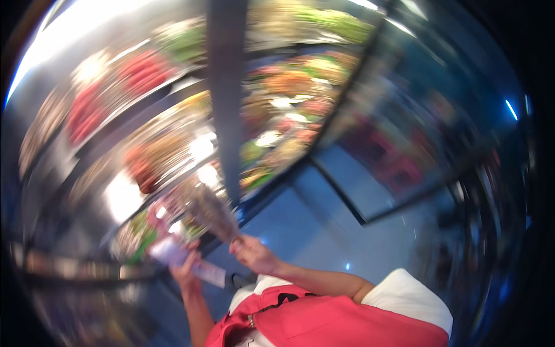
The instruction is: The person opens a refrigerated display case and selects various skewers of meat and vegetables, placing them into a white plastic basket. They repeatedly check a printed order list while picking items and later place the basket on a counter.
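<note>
My left hand point(186, 268) grips a whitish-purple packet point(171, 251). A pale strip point(211, 273), perhaps part of the packet, sticks out to its right. In my right hand point(256, 255) is the narrow end of a brownish bundle point(212, 212), which may be skewers or a clear bag; blur hides which. The bundle points up and away from me, in front of the lower shelf of a lit display cabinet point(225, 99). Both hands are close together, just before the cabinet's lower edge.
Red food pieces point(143, 71) and green vegetables point(338, 24) lie on the cabinet's shelves, all smeared by motion. A dark-framed glass door point(338, 191) stands swung out at the right. Beyond the glass are pink stools or crates point(381, 156). Below is a shiny bluish floor point(282, 212).
</note>
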Available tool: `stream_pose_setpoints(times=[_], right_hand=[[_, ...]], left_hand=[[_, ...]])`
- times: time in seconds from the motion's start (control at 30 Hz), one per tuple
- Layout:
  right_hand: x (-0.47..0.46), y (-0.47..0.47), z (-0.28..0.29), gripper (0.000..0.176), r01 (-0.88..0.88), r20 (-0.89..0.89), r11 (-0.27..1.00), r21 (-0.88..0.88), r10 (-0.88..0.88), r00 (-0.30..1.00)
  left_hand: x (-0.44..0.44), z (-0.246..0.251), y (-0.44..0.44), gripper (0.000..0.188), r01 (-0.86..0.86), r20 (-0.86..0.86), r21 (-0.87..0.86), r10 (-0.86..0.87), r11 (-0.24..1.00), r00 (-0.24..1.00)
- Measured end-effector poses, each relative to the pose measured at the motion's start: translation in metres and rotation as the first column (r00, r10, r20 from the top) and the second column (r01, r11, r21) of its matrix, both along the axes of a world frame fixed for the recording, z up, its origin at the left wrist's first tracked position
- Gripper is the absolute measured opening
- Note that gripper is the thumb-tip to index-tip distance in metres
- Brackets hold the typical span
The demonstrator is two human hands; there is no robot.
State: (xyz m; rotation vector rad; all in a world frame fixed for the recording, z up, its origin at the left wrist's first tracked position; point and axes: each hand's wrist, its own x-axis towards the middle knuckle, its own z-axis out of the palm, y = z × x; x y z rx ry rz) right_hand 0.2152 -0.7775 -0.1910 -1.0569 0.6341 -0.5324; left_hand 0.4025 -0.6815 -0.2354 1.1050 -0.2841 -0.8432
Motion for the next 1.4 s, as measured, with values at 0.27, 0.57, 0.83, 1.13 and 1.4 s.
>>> stream_pose_setpoints(times=[0.27, 0.57, 0.83, 1.13, 1.4], right_hand=[[-0.285, 0.054, -0.016, 0.019, 0.53, -0.077, 0.793, -0.299, -0.574, 0.815], [-0.578, 0.161, -0.057, 0.019, 0.94, -0.116, 0.269, -0.208, -0.961, 0.25], [-0.75, 0.203, -0.114, 0.02, 0.974, -0.075, -0.119, -0.194, -0.988, -0.136], [-0.885, 0.191, -0.151, 0.024, 0.928, -0.456, -0.349, -0.13, -0.81, -0.368], [-1.042, 0.105, -0.117, 0.025, 0.843, -0.346, -0.511, -0.17, -0.77, -0.537]], left_hand=[[-0.166, -0.036, -0.03, 0.029, 0.492, 0.192, 0.234, -0.535, 0.839, 0.822], [-0.476, -0.017, -0.067, 0.026, 0.926, 0.112, 0.305, -0.974, 0.223, 0.198], [-0.719, -0.006, -0.111, 0.03, 0.935, 0.061, 0.293, -0.972, -0.198, -0.225], [-0.954, -0.05, -0.193, 0.03, 0.887, -0.069, 0.198, -0.908, -0.418, -0.413], [-1.147, -0.011, -0.312, 0.027, 0.847, 0.079, 0.181, -0.851, -0.5, -0.519]])
